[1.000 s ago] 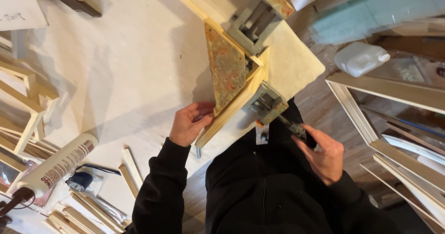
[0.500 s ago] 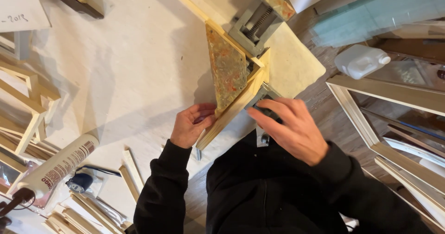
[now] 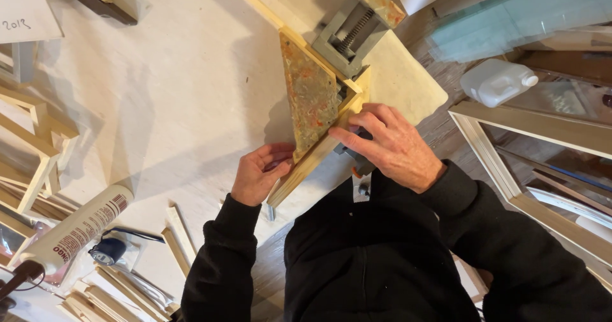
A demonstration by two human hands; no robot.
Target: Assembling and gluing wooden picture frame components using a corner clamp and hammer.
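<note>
A grey metal corner clamp (image 3: 347,38) with a stained triangular plate (image 3: 309,99) holds two pale wooden strips at a right angle on the white workbench (image 3: 159,92). My left hand (image 3: 258,172) grips the near wooden strip (image 3: 306,166) close to its lower end. My right hand (image 3: 392,146) lies over the clamp's near jaw and the strip, fingers pressing on the wood beside the corner. The jaw's handle is hidden under that hand.
A glue cartridge (image 3: 76,229) and loose wooden strips (image 3: 172,236) lie at the lower left. Small wooden frames (image 3: 38,150) stand at the left. A white plastic bottle (image 3: 500,83) and larger frames (image 3: 535,162) are on the right. A tool (image 3: 102,0) rests at the top.
My right hand has left the clamp's handle near my body and moved up onto the clamp jaw and the wooden strip. My left hand has stayed on the strip.
</note>
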